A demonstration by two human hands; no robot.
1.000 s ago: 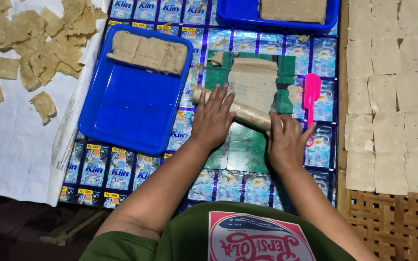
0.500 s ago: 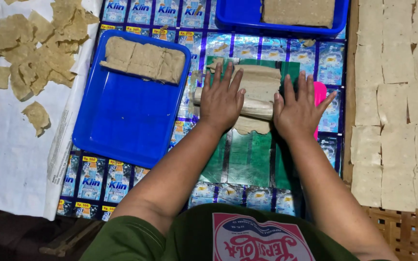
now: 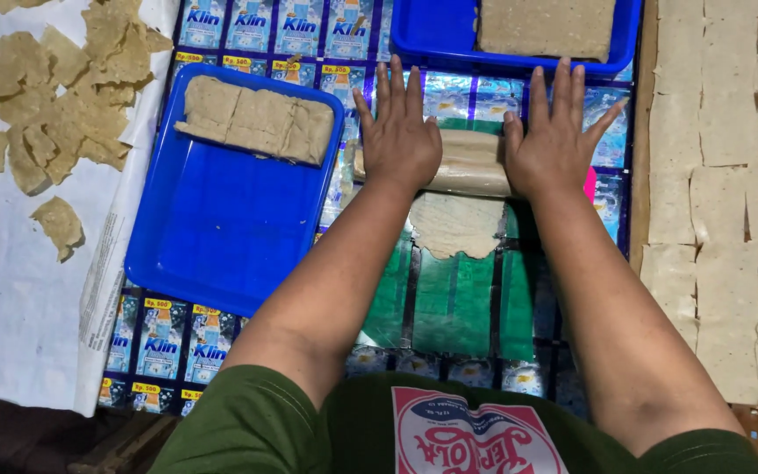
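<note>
Both palms press flat on a pale wooden rolling pin (image 3: 471,162) that lies across a thin beige dough sheet (image 3: 456,224). My left hand (image 3: 401,132) covers the pin's left end, fingers spread and pointing away from me. My right hand (image 3: 554,136) covers its right end, fingers spread too. The dough rests on a green plastic sheet (image 3: 449,303) over a mat of glossy blue printed sachet wrappers (image 3: 160,338). A pink tool (image 3: 589,183) peeks out just below my right hand.
A blue tray (image 3: 212,237) at left holds a few dough blocks (image 3: 256,118). A second blue tray (image 3: 432,44) at the top holds a slab (image 3: 546,26). Torn dough scraps (image 3: 63,114) lie on white paper. Flat squares (image 3: 730,193) cover a woven rack at right.
Both hands have pushed the rolling pin away from me, from near the dough's close edge to its far part. More flattened dough now shows below the pin.
</note>
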